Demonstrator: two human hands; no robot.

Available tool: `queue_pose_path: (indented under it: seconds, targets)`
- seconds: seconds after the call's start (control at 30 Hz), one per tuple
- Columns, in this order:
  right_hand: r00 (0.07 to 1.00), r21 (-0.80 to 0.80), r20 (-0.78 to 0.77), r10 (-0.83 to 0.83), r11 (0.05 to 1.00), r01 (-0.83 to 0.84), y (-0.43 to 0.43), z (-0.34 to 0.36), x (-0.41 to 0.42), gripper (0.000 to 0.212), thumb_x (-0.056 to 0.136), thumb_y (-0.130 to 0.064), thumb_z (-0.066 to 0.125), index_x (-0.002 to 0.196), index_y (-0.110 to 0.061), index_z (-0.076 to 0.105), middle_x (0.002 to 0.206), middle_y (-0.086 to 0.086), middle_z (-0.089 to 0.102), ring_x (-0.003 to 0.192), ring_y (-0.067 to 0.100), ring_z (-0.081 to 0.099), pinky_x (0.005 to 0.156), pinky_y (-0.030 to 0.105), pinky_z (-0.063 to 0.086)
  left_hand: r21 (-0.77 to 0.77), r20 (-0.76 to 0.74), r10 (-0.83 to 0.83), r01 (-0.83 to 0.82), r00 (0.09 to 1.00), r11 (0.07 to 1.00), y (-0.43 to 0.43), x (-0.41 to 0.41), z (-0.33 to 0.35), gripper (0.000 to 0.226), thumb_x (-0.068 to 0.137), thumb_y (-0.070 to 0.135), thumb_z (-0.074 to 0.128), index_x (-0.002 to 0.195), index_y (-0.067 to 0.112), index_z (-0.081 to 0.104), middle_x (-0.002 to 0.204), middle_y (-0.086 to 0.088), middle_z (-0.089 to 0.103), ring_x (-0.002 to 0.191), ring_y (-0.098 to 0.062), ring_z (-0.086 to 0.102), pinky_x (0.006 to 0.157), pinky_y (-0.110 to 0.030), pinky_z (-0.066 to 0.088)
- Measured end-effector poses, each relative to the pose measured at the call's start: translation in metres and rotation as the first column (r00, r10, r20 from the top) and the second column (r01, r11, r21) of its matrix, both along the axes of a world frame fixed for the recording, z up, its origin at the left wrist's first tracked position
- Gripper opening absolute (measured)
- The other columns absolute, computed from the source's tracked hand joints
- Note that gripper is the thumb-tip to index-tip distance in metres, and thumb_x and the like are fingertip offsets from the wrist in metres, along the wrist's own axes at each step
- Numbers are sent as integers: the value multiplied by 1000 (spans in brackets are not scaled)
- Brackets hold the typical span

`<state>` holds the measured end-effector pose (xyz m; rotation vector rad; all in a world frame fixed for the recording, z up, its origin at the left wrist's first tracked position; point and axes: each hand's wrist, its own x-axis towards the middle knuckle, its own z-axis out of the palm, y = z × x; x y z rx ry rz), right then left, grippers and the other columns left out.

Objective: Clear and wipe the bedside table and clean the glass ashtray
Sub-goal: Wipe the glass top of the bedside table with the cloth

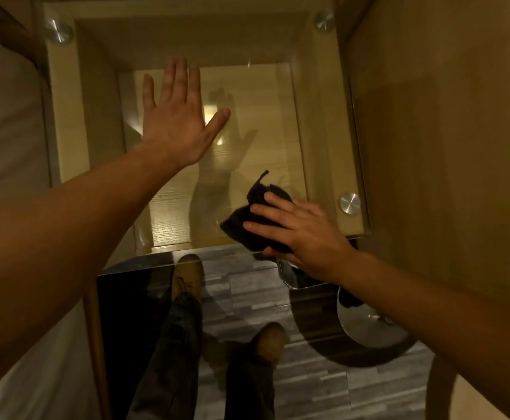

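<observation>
Bedside table glass top (278,122): transparent, fixed by round metal discs (350,203) at the corners, with a light wooden shelf (247,165) visible beneath. Left hand (176,122): laid flat on the glass, fingers straight and slightly spread. Right hand (302,234): fingers extended over a bunched dark cloth (247,219), pressing it to the glass near the front right corner. Below: two shoes (270,341) on a grey plank floor (308,383). A shiny rounded object (369,322) is partly hidden by the right forearm and cannot be identified.

You are looking at one glass counter (278,131), three round metal caps (58,31) (324,22) (350,203), one dark cloth (247,219), two hands (180,116) (302,228) and two shoes (188,274) (270,341).
</observation>
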<state>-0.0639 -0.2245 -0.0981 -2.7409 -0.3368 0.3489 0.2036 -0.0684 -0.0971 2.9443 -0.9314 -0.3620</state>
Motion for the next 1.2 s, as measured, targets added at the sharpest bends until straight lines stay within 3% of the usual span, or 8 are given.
queue_pose_path:
  seconds: [0.23,0.4,0.53,0.73,0.8,0.93,1.03,1.2]
  targets:
    - [995,315,-92,48,949,-17,21,11,-48,42,100,-44,55,135,-24,67,145,-1,62,145,16,42,98,37,41,11,-2,-7,7,1000,1000,-15,-25,-2,100,94,82,5,165,11,-2,174,-11,-6,161,-24,-10,127,-60,-1]
    - [892,577,-382,-242,691,435,4,57,-25,38,101,-37,57,138,-28,64,146,-20,52,140,-17,35,111,4,25,9,-10,-11,11,1000,1000,-15,-24,-1,99,94,81,4,164,11,-4,174,-11,-9,160,-24,-12,127,-60,-1]
    - [837,593,-287,-466,600,537,-50,85,56,37,101,-33,53,137,-34,60,144,-19,54,136,-8,47,111,8,33,13,-18,-6,6,1000,1000,-15,-23,0,99,94,81,0,164,12,-6,174,-10,-11,160,-23,-14,127,-60,1]
    - [790,432,-41,-611,702,566,-139,62,188,38,105,-33,54,141,-23,61,148,3,56,138,8,47,110,5,28,13,-18,-7,8,1000,1000,-14,-21,-4,99,94,81,4,165,13,-5,173,-9,-11,160,-21,-15,127,-60,2]
    - [798,372,-13,-602,738,563,-161,52,224,41,105,-36,53,144,-24,59,153,5,53,146,16,41,118,18,27,16,-13,-3,3,1000,1000,-14,-19,-7,100,93,81,5,165,13,-3,173,-9,-9,160,-21,-13,127,-60,3]
    - [893,125,29,-450,888,443,-189,26,275,46,106,-46,45,150,-34,50,164,-3,39,156,18,23,122,48,22,-4,-19,3,-3,1000,1000,-15,-18,-12,98,94,80,10,165,13,0,174,-9,-6,161,-22,-10,127,-60,2]
    - [918,-38,-11,-396,918,395,-193,9,279,50,107,-56,32,156,-46,32,171,-12,18,159,15,5,121,49,13,11,-18,-3,4,1000,1000,-15,-17,-13,97,95,79,9,165,13,-2,174,-9,-9,160,-22,-12,127,-59,0]
    - [934,-38,5,-357,933,357,-196,6,274,51,106,-57,31,156,-45,32,170,-11,20,159,17,5,123,49,12,13,-11,2,-1,1000,1000,-16,-17,-12,98,94,79,8,165,11,1,173,-10,-7,160,-22,-10,127,-60,2]
